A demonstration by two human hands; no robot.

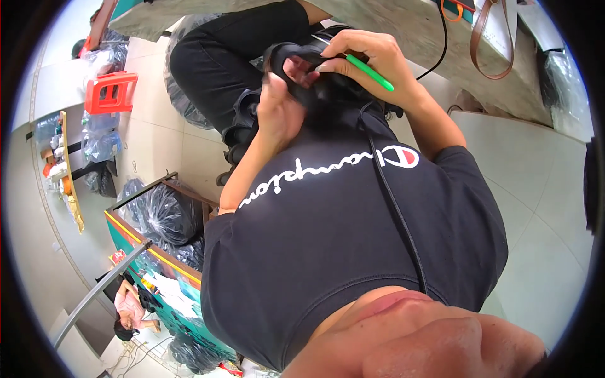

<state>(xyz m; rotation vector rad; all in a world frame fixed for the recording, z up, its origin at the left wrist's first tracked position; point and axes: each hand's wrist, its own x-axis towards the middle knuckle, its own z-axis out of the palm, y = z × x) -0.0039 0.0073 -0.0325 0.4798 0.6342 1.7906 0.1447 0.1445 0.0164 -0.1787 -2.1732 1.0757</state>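
My left hand (282,113) is closed on a black, loop-shaped piece (318,96) held above my lap. Fingers show through the opening in the loop; motion blurs part of it, and its kind is unclear. My right hand (372,53) grips a slim, bright green pen-like tool (370,72), whose far end is hidden at the fingers. The right fingertips meet the edge of the black piece. Several more dark curved pieces (242,113) lie against my left forearm and lap.
A concrete-looking table edge (403,22) runs beyond my hands, with a brown strap (477,53) hanging from it. A red stool (111,92) stands at the left. Black plastic bags (167,214) fill a bin-like space nearby. Another person (129,309) is at the lower left.
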